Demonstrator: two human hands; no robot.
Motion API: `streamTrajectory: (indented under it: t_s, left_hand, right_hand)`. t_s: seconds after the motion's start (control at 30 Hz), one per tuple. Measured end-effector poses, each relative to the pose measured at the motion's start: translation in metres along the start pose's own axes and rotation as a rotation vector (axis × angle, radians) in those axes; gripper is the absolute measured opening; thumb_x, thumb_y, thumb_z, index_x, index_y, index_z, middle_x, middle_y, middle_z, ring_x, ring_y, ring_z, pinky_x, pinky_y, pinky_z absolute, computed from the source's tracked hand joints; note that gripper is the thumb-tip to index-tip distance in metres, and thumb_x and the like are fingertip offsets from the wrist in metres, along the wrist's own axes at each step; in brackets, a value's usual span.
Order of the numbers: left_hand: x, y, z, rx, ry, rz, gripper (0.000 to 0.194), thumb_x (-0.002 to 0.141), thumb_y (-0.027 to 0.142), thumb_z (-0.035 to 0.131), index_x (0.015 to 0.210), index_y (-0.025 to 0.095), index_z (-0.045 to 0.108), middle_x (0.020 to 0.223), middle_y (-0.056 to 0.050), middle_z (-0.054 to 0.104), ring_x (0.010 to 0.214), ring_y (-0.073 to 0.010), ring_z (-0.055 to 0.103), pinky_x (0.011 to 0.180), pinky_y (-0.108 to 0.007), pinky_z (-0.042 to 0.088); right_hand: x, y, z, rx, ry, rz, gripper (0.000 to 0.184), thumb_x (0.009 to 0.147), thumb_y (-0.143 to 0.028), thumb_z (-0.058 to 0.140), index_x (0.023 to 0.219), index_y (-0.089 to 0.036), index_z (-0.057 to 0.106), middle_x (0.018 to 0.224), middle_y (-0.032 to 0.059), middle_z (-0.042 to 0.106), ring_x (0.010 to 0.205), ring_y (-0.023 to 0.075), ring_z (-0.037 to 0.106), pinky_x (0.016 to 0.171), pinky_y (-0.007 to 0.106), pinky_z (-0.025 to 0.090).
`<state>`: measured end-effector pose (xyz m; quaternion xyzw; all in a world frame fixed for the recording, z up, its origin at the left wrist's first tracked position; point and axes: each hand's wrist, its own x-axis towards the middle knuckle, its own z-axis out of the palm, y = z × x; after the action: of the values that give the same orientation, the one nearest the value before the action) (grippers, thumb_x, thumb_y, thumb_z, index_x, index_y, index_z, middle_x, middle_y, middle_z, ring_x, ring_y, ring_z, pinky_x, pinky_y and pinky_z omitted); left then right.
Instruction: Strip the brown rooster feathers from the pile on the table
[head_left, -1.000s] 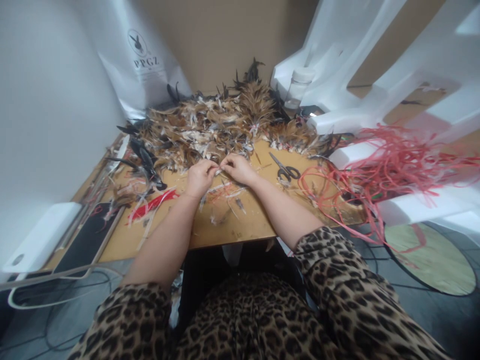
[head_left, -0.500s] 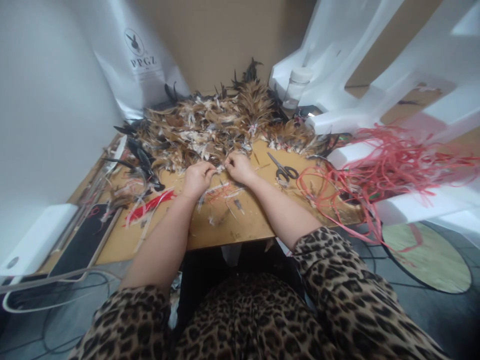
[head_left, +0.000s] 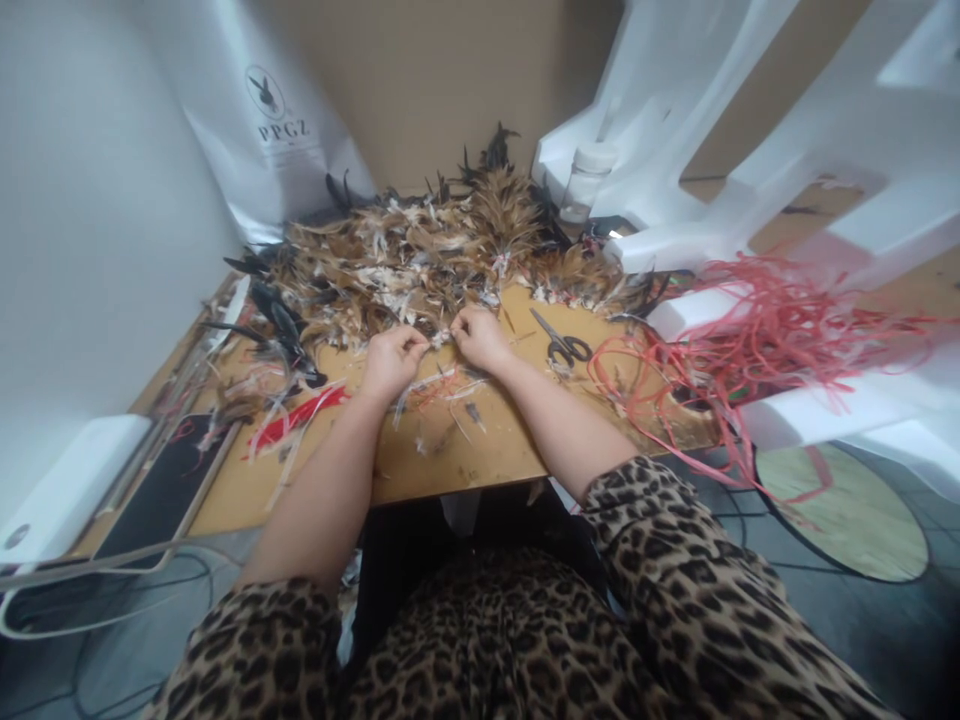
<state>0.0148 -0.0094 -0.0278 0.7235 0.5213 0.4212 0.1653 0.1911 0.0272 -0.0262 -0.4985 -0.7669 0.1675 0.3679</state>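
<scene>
A heap of brown, white and black feathers [head_left: 397, 250] covers the back of the yellow-brown table [head_left: 480, 450]. At its front edge my left hand [head_left: 391, 362] has thumb and fingers pinched together. Close beside it on the right, my right hand [head_left: 480, 337] is closed too, its fingertips against the feathers. What lies between the fingertips of either hand is too small to make out. Loose feather scraps and thin reddish strands [head_left: 442, 390] lie just below the hands. Black-handled scissors [head_left: 566, 347] rest to the right of my right hand, touched by neither hand.
Tangled red plastic strips [head_left: 787, 330] spread over white foam pieces [head_left: 825, 405] on the right. A clear jar with a white lid [head_left: 587, 182] stands behind. Red ribbon pieces [head_left: 296, 420] lie left, near a white box [head_left: 82, 480]. A printed bag [head_left: 277, 130] stands at the back left.
The view has shifted slightly. Both hands stay pinched close together at the front of the feather heap, with hardly any other movement.
</scene>
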Motion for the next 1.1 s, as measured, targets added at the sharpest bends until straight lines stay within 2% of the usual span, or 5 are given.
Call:
streamTrajectory:
  t_s: [0.17, 0.53, 0.7, 0.87, 1.1]
  left_hand:
    - [0.003, 0.011, 0.002, -0.567, -0.026, -0.464, 0.025, 0.067, 0.034, 0.067, 0.074, 0.012, 0.06, 0.066, -0.006, 0.065, 0.055, -0.0129, 0.061, 0.053, -0.024, 0.049]
    - [0.007, 0.018, -0.001, -0.817, 0.03, -0.655, 0.022, 0.056, 0.016, 0.074, 0.072, 0.01, 0.06, 0.058, -0.004, 0.065, 0.05, -0.0089, 0.06, 0.05, -0.017, 0.048]
    - [0.011, 0.025, -0.008, -1.015, 0.19, -0.628, 0.021, 0.057, 0.012, 0.071, 0.073, 0.013, 0.058, 0.063, -0.002, 0.066, 0.053, -0.0071, 0.061, 0.054, -0.016, 0.049]
    - [0.012, 0.028, -0.004, -1.005, 0.282, -0.511, 0.024, 0.055, 0.015, 0.073, 0.074, 0.014, 0.057, 0.06, 0.0, 0.065, 0.054, -0.0072, 0.06, 0.055, -0.016, 0.048]
    - [0.008, 0.032, 0.002, -0.891, 0.168, -0.43, 0.024, 0.058, 0.024, 0.074, 0.075, 0.014, 0.061, 0.062, -0.001, 0.065, 0.056, -0.0083, 0.06, 0.058, -0.02, 0.048]
  right_hand:
    - [-0.002, -0.004, -0.006, 0.071, 0.04, -0.037, 0.011, 0.074, -0.015, 0.05, 0.067, -0.015, 0.057, 0.075, 0.0041, 0.057, 0.073, 0.0143, 0.051, 0.072, 0.027, 0.038]
    - [-0.006, -0.021, -0.005, 0.29, 0.184, -0.074, 0.009, 0.075, -0.022, 0.054, 0.073, -0.016, 0.06, 0.078, 0.0027, 0.059, 0.075, 0.0135, 0.052, 0.074, 0.027, 0.041]
    - [-0.004, -0.024, -0.016, 0.595, 0.396, 0.201, 0.024, 0.072, -0.035, 0.059, 0.085, -0.016, 0.058, 0.08, 0.0016, 0.058, 0.064, 0.0103, 0.047, 0.063, 0.025, 0.04]
    - [-0.008, -0.04, -0.015, 0.865, 0.151, 0.335, 0.029, 0.066, -0.044, 0.064, 0.072, -0.016, 0.057, 0.056, -0.0045, 0.051, 0.049, 0.0068, 0.04, 0.051, 0.021, 0.032]
    - [-0.008, -0.048, -0.013, 0.969, 0.017, 0.391, 0.032, 0.058, -0.044, 0.069, 0.061, -0.015, 0.055, 0.047, -0.0054, 0.049, 0.044, 0.0049, 0.037, 0.046, 0.02, 0.025]
